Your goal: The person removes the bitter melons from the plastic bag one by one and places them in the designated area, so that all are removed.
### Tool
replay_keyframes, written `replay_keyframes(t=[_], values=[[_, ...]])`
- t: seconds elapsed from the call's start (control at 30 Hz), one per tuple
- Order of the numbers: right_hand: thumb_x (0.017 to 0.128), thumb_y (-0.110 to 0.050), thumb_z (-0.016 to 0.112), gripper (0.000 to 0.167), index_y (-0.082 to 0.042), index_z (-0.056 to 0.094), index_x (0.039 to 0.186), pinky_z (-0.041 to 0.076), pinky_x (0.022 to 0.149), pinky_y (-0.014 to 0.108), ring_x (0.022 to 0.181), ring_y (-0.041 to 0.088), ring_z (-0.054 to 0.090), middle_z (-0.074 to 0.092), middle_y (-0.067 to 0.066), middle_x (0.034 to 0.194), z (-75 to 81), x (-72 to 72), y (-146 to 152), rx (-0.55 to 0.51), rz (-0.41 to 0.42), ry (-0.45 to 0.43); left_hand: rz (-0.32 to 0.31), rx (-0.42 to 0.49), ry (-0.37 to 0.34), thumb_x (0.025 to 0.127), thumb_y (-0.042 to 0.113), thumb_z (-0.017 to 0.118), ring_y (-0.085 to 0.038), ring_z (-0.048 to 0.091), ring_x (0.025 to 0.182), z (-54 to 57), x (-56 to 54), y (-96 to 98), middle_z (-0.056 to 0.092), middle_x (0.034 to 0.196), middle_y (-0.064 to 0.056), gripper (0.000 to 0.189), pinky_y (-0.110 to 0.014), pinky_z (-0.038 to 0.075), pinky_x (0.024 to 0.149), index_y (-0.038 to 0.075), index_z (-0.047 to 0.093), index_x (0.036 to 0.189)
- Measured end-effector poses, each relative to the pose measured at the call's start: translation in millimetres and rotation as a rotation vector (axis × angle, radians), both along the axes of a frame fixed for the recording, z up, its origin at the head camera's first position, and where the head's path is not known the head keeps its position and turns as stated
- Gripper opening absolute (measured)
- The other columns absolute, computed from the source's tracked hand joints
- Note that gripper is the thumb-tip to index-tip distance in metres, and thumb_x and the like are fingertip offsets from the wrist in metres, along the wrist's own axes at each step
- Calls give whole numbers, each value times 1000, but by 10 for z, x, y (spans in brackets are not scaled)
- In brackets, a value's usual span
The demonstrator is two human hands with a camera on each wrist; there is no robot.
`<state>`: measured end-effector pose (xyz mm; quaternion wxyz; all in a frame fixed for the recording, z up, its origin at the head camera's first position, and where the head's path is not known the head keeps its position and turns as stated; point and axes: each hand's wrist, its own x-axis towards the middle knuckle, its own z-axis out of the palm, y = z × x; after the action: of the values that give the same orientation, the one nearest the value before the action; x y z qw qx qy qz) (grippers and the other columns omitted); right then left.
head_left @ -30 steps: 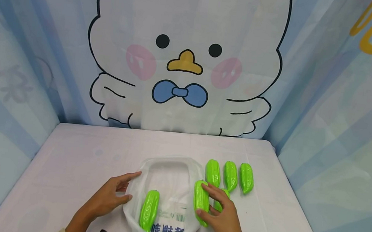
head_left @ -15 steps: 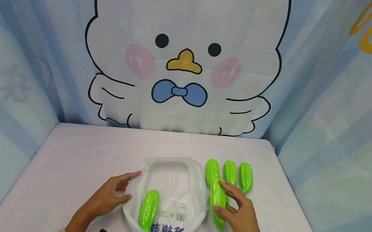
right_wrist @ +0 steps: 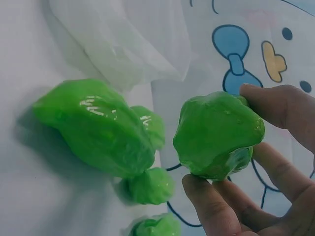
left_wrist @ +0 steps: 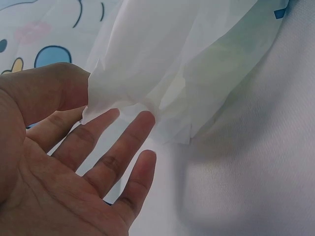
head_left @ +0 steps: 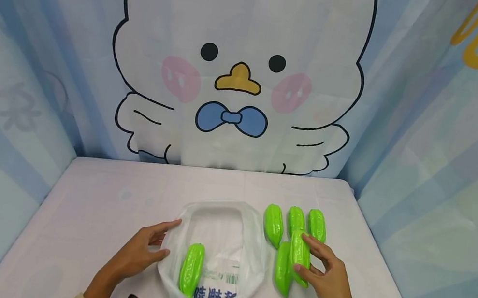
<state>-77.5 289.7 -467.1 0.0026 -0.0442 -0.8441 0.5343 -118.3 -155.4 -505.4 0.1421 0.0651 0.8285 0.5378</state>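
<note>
A white plastic bag [head_left: 255, 262] lies with its mouth wide and its rim rolled; one glossy green toy vegetable [head_left: 191, 271], long and ribbed, lies in it. My left hand [head_left: 141, 250] touches the bag's left side, thumb and index fingertips apart at its outer wall. In the left wrist view the bag's film [left_wrist: 147, 54] covers some fingertips, and the other fingers are spread and fairly straight. My right hand [head_left: 332, 280] grips another green toy vegetable [right_wrist: 214, 135] between thumb and fingers. It overlaps the ones behind it in the head view.
Right of the bag, three green toy vegetables stand in a back row, one of them at the row's left end [head_left: 273, 225]. A single toy vegetable [head_left: 283, 269] lies in front of them. The table [head_left: 98, 202] has a white cloth, with printed curtains [head_left: 231, 143] around it.
My right hand has moved right, away from the bag's rim, carrying the green toy vegetable toward the others. My left hand and the bag stay nearly in place.
</note>
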Motion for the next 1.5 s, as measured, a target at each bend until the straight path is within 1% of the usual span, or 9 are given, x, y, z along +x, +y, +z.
replay_keyframes(t=[0.2, 0.3, 0.37, 0.5, 0.6, 0.73, 0.97, 1.27, 1.5], values=[[86, -17, 89, 77, -22, 57, 155, 59, 101, 26, 123, -16, 51, 47, 2, 164, -48, -4, 134, 3, -24, -13, 6, -2, -10, 92, 8, 79, -43, 60, 139, 3, -4, -4, 48, 166, -13, 71, -66, 47, 116, 21, 54, 158], [86, -17, 89, 77, -22, 56, 155, 59, 102, 27, 124, -15, 51, 46, 3, 164, -78, -11, 182, 14, -42, -27, 5, -6, -14, 92, 8, 79, -43, 60, 140, 10, -2, -4, 48, 166, -12, 71, -66, 46, 117, 21, 54, 158], [86, -16, 89, 77, -21, 56, 156, 60, 103, 29, 130, -5, 53, 46, 5, 165, -100, -14, 208, 28, -51, -32, 18, -13, -21, 92, 8, 79, -42, 59, 140, 9, -6, 3, 48, 166, -10, 71, -66, 45, 118, 23, 55, 157], [86, -14, 89, 77, -18, 56, 156, 59, 106, 37, 144, 29, 51, 45, 9, 165, -154, -22, 253, 44, -63, -44, 23, -21, -24, 92, 8, 78, -42, 59, 141, 4, -9, 4, 47, 166, -10, 71, -66, 44, 119, 24, 55, 157], [87, -14, 88, 77, -17, 55, 156, 58, 108, 42, 148, 41, 47, 43, 12, 166, -201, -22, 284, 48, -66, -71, 26, -24, -23, 92, 7, 78, -42, 59, 141, -4, -10, 4, 47, 166, -10, 71, -66, 44, 119, 24, 55, 157], [88, -16, 88, 77, -18, 55, 157, 57, 110, 43, 149, 42, 46, 41, 13, 168, -267, -20, 310, 57, -65, -103, 23, -22, -17, 92, 8, 78, -42, 59, 141, -14, -14, 4, 48, 166, -10, 71, -66, 44, 118, 23, 55, 157], [87, -14, 88, 76, -16, 55, 156, 57, 110, 44, 149, 41, 47, 43, 15, 166, -352, -36, 317, 78, -67, -113, 9, -9, -11, 92, 9, 79, -41, 60, 139, -29, -14, -4, 48, 166, -10, 71, -65, 46, 117, 22, 54, 157], [86, -11, 88, 76, -17, 56, 155, 55, 112, 42, 150, 40, 46, 43, 16, 165, -414, -50, 314, 110, -100, -165, 6, -1, -10, 92, 8, 78, -40, 62, 137, -36, -21, 3, 49, 165, -13, 70, -66, 46, 117, 22, 54, 157], [87, -11, 87, 76, -17, 56, 156, 55, 112, 42, 148, 40, 47, 42, 17, 165, -451, -63, 314, 133, -114, -176, 6, -1, -14, 92, 7, 78, -41, 61, 139, -30, -15, 8, 48, 166, -12, 70, -67, 43, 119, 22, 55, 157]])
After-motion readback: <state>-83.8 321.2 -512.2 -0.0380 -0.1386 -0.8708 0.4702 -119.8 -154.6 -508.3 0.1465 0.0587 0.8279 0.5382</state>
